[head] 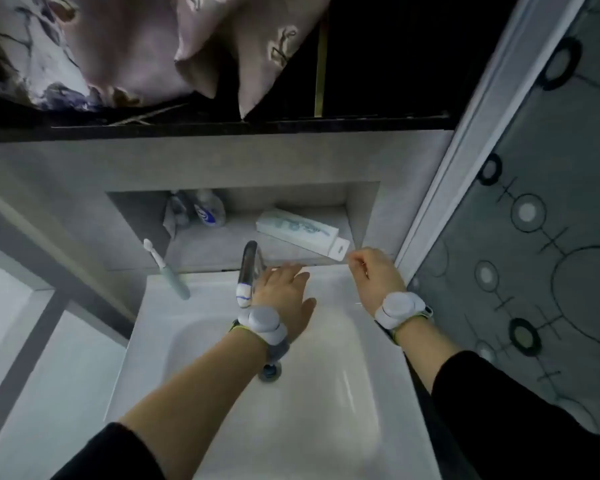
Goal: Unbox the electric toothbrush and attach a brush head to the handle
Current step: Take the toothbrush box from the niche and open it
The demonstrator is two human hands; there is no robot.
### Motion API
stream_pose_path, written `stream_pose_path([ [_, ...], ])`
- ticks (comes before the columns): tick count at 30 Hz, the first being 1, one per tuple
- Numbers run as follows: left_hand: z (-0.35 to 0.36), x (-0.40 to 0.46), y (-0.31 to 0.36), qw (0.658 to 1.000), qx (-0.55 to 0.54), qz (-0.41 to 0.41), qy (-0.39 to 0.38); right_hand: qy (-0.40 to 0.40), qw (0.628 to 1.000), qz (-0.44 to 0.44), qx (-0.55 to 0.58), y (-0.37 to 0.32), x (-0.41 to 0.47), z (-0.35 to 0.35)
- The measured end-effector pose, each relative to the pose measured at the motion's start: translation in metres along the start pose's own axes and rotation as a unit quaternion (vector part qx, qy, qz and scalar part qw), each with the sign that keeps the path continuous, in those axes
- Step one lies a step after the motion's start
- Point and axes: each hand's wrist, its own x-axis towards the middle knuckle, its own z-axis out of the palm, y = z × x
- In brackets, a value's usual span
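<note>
A long white toothbrush box (300, 232) with a hang tab lies flat in the grey wall niche (361, 209) above the sink. My right hand (373, 275) is at the box's near right end, fingers pinched on the hang tab. My left hand (284, 292) hovers flat with fingers apart over the sink's back edge, beside the tap, holding nothing. A pale green electric toothbrush (168, 270) with a white head leans at the sink's back left corner.
A chrome tap (248, 268) rises at the sink's back middle. The white sink (222, 393) fills the foreground, drain (270, 372) under my left wrist. Bottles (208, 211) stand at the niche's left. A patterned glass door (534, 237) is on the right.
</note>
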Motion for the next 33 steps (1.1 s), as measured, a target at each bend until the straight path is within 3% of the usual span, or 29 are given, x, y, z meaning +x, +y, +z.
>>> stream_pose_path([
  [5,0.019,0.028,-0.002,0.997,-0.035,-0.068,0.009,-0.035,0.999,0.019,0.006,0.019,0.045,0.016],
  [10,0.031,0.045,-0.001,0.992,-0.038,-0.091,0.073,-0.092,0.995,0.016,-0.038,0.032,0.08,0.04],
  [19,0.058,0.063,-0.023,0.99,-0.032,-0.119,0.066,-0.191,0.97,0.033,-0.147,0.052,0.147,0.08],
  [26,0.065,0.069,-0.022,0.986,-0.061,-0.136,0.07,-0.215,0.957,0.067,-0.183,0.061,0.175,0.101],
  [33,0.061,0.065,-0.019,0.98,-0.086,-0.163,0.077,-0.152,0.97,0.094,-0.164,0.061,0.163,0.111],
])
